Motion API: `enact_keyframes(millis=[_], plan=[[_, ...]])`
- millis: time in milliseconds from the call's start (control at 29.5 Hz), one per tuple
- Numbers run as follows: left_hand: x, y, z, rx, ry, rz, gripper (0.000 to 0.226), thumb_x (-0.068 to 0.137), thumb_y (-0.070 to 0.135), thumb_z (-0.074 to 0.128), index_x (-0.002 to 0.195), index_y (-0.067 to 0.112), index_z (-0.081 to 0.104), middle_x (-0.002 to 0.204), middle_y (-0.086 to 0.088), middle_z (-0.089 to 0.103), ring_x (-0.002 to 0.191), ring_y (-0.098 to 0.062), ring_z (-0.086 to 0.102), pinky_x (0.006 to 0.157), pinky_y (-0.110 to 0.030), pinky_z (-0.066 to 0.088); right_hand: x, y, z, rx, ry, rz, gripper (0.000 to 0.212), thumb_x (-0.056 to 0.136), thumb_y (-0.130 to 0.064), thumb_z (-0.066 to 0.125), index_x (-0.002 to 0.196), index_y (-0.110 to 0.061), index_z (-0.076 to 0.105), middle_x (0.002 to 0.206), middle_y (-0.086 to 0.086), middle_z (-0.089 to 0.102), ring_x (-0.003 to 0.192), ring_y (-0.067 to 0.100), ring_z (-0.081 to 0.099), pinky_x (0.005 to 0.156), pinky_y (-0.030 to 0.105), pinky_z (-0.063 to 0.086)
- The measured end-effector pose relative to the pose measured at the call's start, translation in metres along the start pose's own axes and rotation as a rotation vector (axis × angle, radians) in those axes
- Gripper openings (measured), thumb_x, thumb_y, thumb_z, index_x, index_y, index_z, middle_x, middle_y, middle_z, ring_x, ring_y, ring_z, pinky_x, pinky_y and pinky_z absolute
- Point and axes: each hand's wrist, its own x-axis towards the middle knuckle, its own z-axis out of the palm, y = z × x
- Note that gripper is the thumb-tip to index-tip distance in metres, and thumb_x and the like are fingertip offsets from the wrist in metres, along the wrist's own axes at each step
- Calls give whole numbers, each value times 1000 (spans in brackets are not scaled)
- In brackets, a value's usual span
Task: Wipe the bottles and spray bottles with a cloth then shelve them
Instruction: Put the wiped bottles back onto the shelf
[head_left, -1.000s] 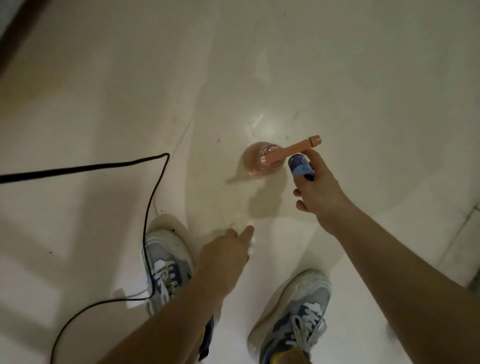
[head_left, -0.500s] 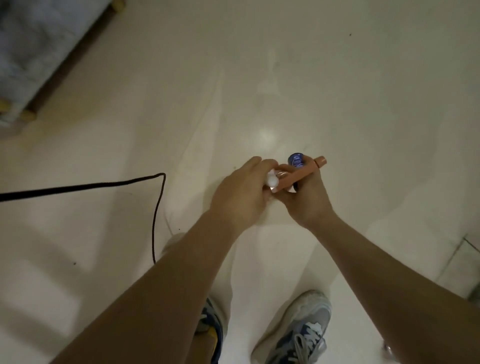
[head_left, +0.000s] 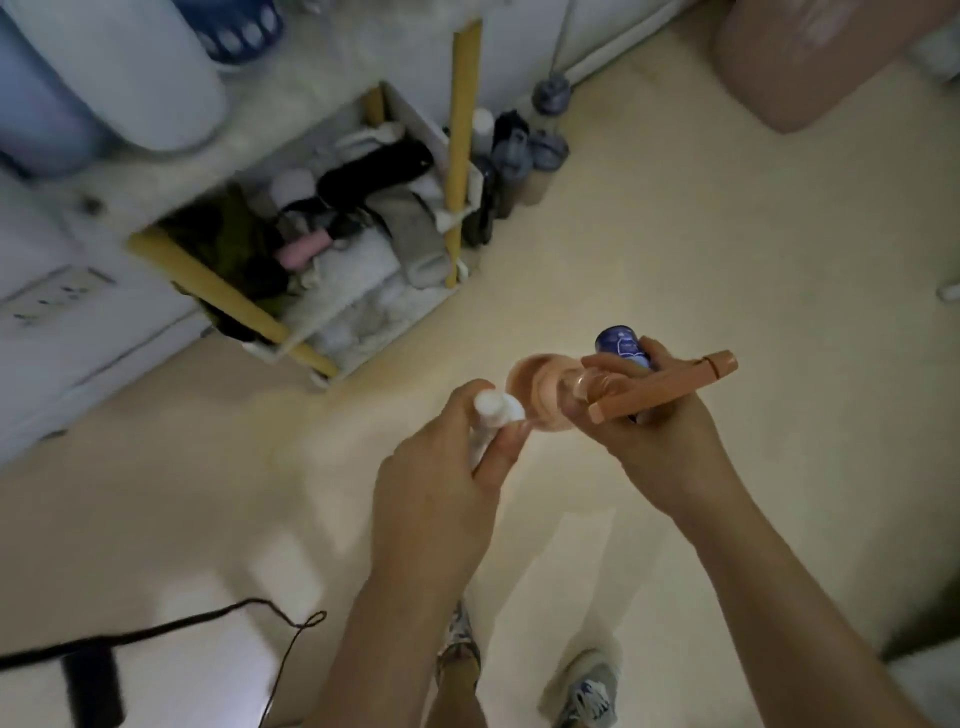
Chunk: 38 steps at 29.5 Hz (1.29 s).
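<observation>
My right hand (head_left: 660, 436) grips two things at once: an orange-pink pump bottle (head_left: 545, 397) with a long orange spout (head_left: 675, 384), and a small dark blue bottle (head_left: 621, 343) sticking up behind my fingers. My left hand (head_left: 447, 467) holds a small white bottle (head_left: 493, 410), its cap pointing up and touching the pump bottle's side. Both hands are raised above the floor, close together. A low shelf rack (head_left: 457, 140) with yellow posts stands at the upper left. No cloth is visible in either hand.
The rack holds folded towels (head_left: 363, 275) and dark items. Several dark bottles (head_left: 519, 156) stand on the floor right of it. A black cable (head_left: 218, 616) runs across the lower left floor. My shoes (head_left: 587, 686) are below. White appliances (head_left: 78, 322) line the left side.
Both hands rose from the floor carrying the bottles; my left hand took up the white bottle. The view swung up, bringing the rack and floor bottles into sight.
</observation>
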Motion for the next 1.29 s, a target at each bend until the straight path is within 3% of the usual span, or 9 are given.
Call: enact_keyframes(millis=[237,339,440,542,644,779,881,1118,1288], plan=[[0,72,-138,-117,352,35,43,91,48,52,134,41,52,107,22,62,92,2,59,74,-17,50,23,-196,3,-169,-191,-226,22,82,-30,77,86,-45,61,85,-52,52,74,-6,61,61,12,49],[11,95,-177,-87,479,16,41,95,35,55,137,36,50,108,18,62,91,-3,61,75,-25,49,46,-241,9,-164,-219,-290,19,79,-39,77,84,-52,65,83,-27,65,81,0,63,69,28,56],[26,115,-202,-48,570,-23,42,96,30,56,138,30,50,109,17,58,96,-4,58,81,-27,47,74,-277,15,-188,-277,-348,25,79,-39,77,97,-25,68,81,-11,68,77,3,64,66,30,57],[53,125,-205,-13,568,-59,41,97,29,57,137,28,49,110,10,62,102,-15,61,84,-33,48,112,-299,25,-215,-350,-435,18,80,-36,78,89,-33,63,86,-15,66,76,1,63,66,22,52],[87,127,-192,59,523,-49,36,98,27,56,133,23,49,112,-5,68,97,-30,65,76,-41,51,151,-302,43,-210,-353,-438,19,83,-26,77,88,-31,59,90,-5,68,86,9,65,81,32,53],[126,126,-182,139,485,-37,25,101,24,51,124,17,52,107,-6,65,93,-29,61,65,-35,42,192,-280,73,-416,-263,-395,35,69,-65,65,78,-31,60,103,6,66,91,23,64,78,43,54],[143,125,-179,129,520,6,28,101,21,49,128,13,55,116,-9,65,99,-31,62,72,-41,49,207,-272,87,-469,-193,-386,38,75,-65,65,89,-29,66,118,3,60,90,20,64,78,37,53],[174,126,-195,282,422,-27,24,102,24,45,124,17,51,111,-12,65,94,-39,62,67,-43,44,229,-313,86,-692,-408,-283,36,83,-51,68,104,-22,65,95,-1,66,88,20,61,73,32,48],[188,117,-194,299,349,-93,14,101,14,42,111,16,51,101,-13,66,91,-40,63,65,-39,38,243,-318,66,-549,-605,-176,27,71,-32,85,86,-26,64,83,-9,65,84,15,64,75,35,54]])
